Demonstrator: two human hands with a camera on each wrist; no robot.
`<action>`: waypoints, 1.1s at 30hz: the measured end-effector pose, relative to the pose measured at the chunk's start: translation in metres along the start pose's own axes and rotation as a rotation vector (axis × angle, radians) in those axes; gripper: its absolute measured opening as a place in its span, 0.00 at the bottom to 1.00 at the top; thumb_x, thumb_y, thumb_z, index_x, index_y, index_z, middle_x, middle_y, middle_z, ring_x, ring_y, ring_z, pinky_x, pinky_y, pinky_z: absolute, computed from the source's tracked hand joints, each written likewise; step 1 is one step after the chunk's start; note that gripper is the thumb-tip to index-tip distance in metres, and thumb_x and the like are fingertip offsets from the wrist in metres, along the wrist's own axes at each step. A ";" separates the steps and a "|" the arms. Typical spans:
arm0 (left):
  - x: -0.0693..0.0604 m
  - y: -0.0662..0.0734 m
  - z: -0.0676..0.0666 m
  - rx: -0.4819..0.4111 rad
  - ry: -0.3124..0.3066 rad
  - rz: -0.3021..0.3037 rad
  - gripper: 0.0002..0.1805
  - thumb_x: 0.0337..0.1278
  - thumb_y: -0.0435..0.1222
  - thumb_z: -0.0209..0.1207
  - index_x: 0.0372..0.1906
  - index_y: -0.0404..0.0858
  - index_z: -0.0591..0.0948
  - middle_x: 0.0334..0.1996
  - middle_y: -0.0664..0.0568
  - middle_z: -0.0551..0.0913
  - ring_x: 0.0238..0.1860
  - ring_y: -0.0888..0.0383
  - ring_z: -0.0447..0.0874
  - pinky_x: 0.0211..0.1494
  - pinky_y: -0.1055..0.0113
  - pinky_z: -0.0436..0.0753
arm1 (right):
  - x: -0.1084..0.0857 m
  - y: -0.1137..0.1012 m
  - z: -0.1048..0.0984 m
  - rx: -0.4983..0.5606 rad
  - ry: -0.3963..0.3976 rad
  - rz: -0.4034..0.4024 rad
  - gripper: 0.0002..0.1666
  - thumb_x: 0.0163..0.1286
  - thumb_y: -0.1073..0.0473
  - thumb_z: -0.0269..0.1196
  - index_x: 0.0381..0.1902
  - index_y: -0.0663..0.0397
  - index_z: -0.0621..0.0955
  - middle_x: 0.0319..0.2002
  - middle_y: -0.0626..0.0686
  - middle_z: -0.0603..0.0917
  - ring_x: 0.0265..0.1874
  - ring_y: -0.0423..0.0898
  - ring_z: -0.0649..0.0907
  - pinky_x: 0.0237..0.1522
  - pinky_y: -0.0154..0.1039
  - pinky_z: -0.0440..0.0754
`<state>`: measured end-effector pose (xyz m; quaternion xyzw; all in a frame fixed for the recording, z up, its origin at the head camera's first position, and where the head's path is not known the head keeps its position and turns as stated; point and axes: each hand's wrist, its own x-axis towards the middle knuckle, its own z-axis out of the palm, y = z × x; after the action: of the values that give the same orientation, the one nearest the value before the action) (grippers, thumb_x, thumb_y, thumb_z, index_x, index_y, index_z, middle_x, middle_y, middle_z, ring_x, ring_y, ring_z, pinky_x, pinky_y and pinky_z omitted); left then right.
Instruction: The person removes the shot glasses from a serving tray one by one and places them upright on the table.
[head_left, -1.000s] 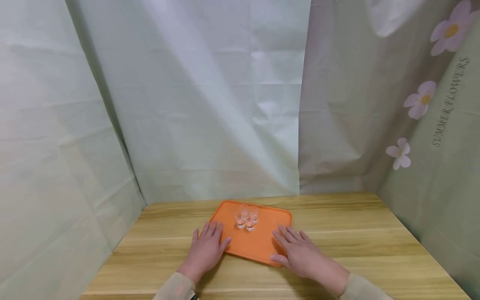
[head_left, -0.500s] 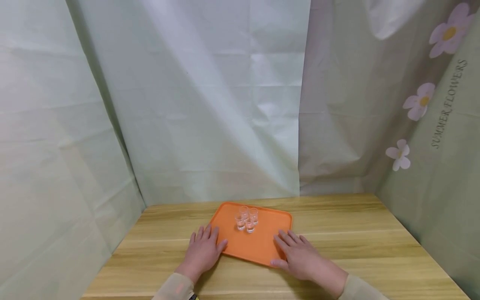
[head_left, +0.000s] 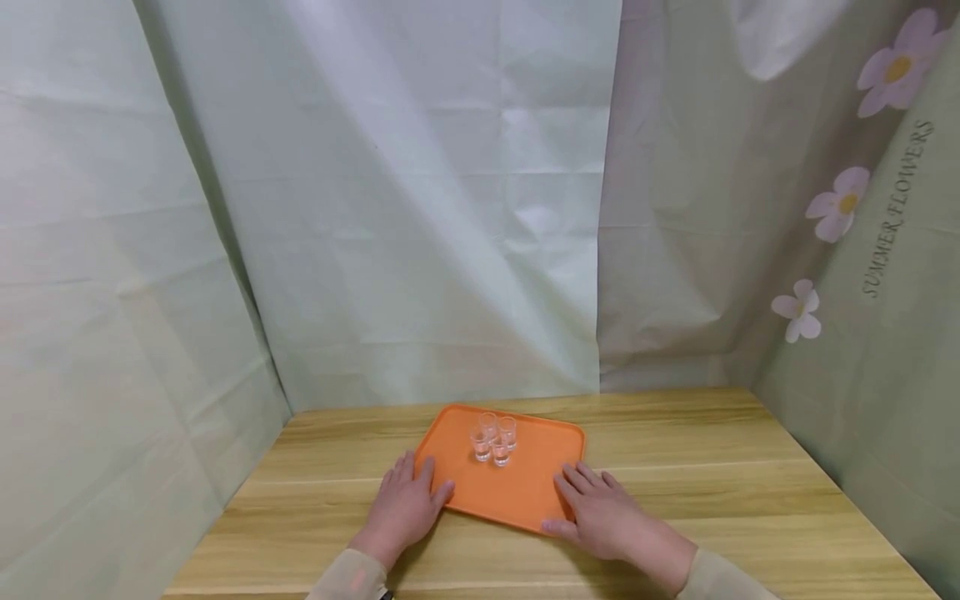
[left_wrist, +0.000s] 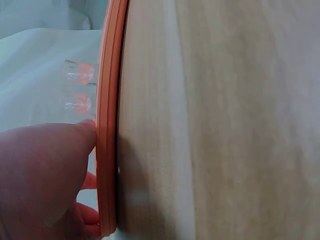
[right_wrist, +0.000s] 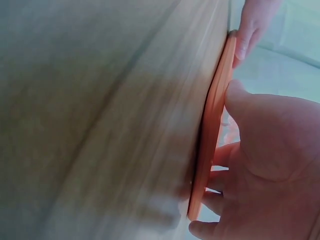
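An orange tray (head_left: 517, 500) lies at a slight angle on the wooden table. Several small clear shot glasses (head_left: 500, 452) stand upright in a tight cluster on it, left of its middle and toward the back. My left hand (head_left: 405, 508) rests at the tray's near left corner, its thumb (left_wrist: 85, 131) touching the near rim and its fingers extended along the left side. At the near right corner, my right hand (head_left: 603, 517) lies with relaxed, spread fingers over the right edge and its thumb (right_wrist: 235, 95) at the near rim. Neither hand touches the glasses.
Wood-grain tabletop (head_left: 720, 483) extends on both sides of the tray and in front of it. A pale green sheet (head_left: 420, 250) hangs behind the table, with more sheeting at both sides. Flowers (head_left: 798, 310) are printed on the right part.
My left hand has drawn back slightly, its fingertips shifting from the tray's surface toward the left edge. The right hand barely moves. Tray and glasses stay nearly in place.
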<state>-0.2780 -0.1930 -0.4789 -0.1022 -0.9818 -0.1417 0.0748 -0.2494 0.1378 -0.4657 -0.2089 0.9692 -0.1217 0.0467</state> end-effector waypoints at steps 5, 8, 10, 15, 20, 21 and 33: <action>-0.004 0.003 -0.002 0.034 -0.001 0.007 0.36 0.83 0.53 0.59 0.75 0.27 0.77 0.76 0.17 0.66 0.78 0.21 0.64 0.81 0.29 0.64 | -0.002 0.003 -0.003 0.018 -0.010 -0.015 0.53 0.80 0.26 0.59 0.83 0.60 0.71 0.83 0.62 0.68 0.85 0.62 0.63 0.81 0.69 0.62; -0.006 0.004 -0.001 0.052 0.006 0.012 0.37 0.83 0.54 0.58 0.75 0.27 0.77 0.75 0.17 0.67 0.78 0.22 0.65 0.81 0.29 0.65 | -0.003 0.008 -0.004 0.054 -0.007 -0.044 0.53 0.80 0.27 0.60 0.82 0.63 0.71 0.83 0.65 0.68 0.84 0.64 0.63 0.81 0.72 0.62; -0.008 0.005 0.000 0.060 0.012 0.015 0.37 0.82 0.55 0.59 0.74 0.27 0.78 0.75 0.17 0.68 0.77 0.22 0.66 0.80 0.29 0.65 | -0.003 0.011 -0.004 0.079 -0.003 -0.064 0.53 0.80 0.29 0.62 0.82 0.66 0.71 0.82 0.67 0.68 0.84 0.66 0.63 0.80 0.73 0.62; -0.012 0.009 0.001 0.094 0.025 0.014 0.37 0.82 0.55 0.59 0.74 0.27 0.78 0.73 0.18 0.71 0.76 0.23 0.70 0.80 0.30 0.66 | -0.004 0.021 -0.007 0.094 0.007 -0.121 0.52 0.80 0.32 0.64 0.80 0.69 0.71 0.80 0.70 0.69 0.82 0.70 0.64 0.77 0.76 0.64; -0.018 0.017 0.002 0.138 0.044 0.018 0.37 0.81 0.56 0.60 0.72 0.27 0.79 0.71 0.18 0.73 0.73 0.23 0.73 0.79 0.31 0.69 | -0.003 0.033 -0.009 0.138 -0.012 -0.158 0.53 0.79 0.32 0.65 0.82 0.69 0.69 0.82 0.71 0.66 0.83 0.71 0.61 0.78 0.76 0.62; -0.019 0.018 0.002 0.146 0.052 0.020 0.37 0.81 0.56 0.59 0.72 0.27 0.79 0.71 0.18 0.73 0.73 0.24 0.73 0.79 0.31 0.69 | -0.003 0.036 -0.009 0.143 -0.016 -0.167 0.54 0.79 0.32 0.65 0.82 0.70 0.69 0.83 0.71 0.65 0.84 0.71 0.61 0.78 0.76 0.61; -0.032 0.033 0.007 0.237 0.074 0.005 0.38 0.80 0.60 0.58 0.70 0.30 0.83 0.68 0.21 0.78 0.73 0.28 0.76 0.78 0.35 0.72 | 0.014 0.078 0.010 0.180 0.006 -0.304 0.59 0.78 0.27 0.63 0.83 0.70 0.67 0.82 0.74 0.64 0.82 0.74 0.60 0.80 0.71 0.63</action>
<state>-0.2400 -0.1659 -0.4823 -0.0898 -0.9879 -0.0284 0.1231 -0.2910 0.1990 -0.4961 -0.3478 0.9117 -0.2143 0.0432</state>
